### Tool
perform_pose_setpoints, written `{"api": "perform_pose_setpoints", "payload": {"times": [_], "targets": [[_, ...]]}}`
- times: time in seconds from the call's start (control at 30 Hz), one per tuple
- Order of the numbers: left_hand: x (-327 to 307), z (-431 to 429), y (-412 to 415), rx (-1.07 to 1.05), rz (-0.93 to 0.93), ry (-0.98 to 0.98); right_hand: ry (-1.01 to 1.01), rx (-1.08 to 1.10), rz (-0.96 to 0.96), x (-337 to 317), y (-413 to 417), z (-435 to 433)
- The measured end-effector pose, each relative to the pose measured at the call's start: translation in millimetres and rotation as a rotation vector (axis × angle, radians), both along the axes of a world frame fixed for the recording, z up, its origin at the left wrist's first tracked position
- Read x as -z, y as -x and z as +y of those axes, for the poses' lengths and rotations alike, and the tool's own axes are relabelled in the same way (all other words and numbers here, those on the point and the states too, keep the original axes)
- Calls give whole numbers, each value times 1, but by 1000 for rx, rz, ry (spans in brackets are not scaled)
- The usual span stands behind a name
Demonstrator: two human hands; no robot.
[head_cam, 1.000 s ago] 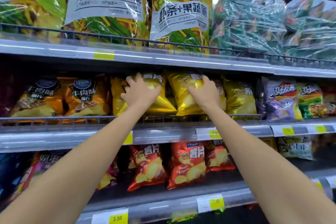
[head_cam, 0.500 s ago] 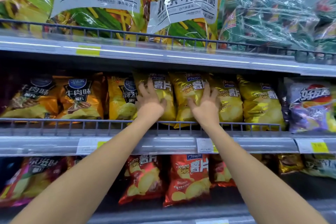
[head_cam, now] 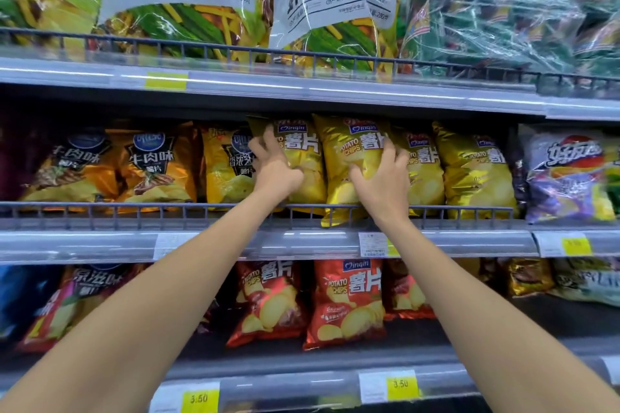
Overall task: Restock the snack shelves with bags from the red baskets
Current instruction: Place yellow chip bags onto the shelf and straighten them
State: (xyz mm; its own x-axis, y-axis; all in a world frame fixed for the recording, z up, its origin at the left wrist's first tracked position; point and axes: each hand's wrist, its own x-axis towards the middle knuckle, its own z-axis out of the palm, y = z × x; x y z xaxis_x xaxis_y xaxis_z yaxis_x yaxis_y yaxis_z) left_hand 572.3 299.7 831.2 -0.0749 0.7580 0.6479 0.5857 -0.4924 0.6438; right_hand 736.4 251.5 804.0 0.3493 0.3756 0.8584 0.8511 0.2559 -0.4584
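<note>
Centre frame, middle shelf [head_cam: 100, 245]: left hand [head_cam: 275, 168] grips a glossy yellow foil chip bag [head_cam: 303, 161]. Right hand [head_cam: 382, 179] clasps the second yellow foil bag [head_cam: 349, 151], whose bottom overhangs the grey wire rail [head_cam: 134, 209]. Likely seating both upright, labels forward.

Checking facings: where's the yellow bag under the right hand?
Head view, middle shelf, centre: the yellow bag sits right of a second bag under the left hand, its lower corner over the wire rail.
</note>
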Motion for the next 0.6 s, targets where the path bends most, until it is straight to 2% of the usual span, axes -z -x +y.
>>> {"api": "perform_pose_setpoints", "payload": {"times": [0.1, 0.23, 0.47, 0.6], "targets": [[-3, -2, -9, 18, 24, -2, -59, 57, -8, 6, -2, -4], [-4, -1, -18, -13, 151, 60, -65, 113, -25, 12, -6, -4], [-2, 3, -18, -39, 280, 146, 44, 223, -17, 14, -12, -2], [1, -3, -14, -36, 356, 157, 181, 186, 1, 8, -16, 1]]}}
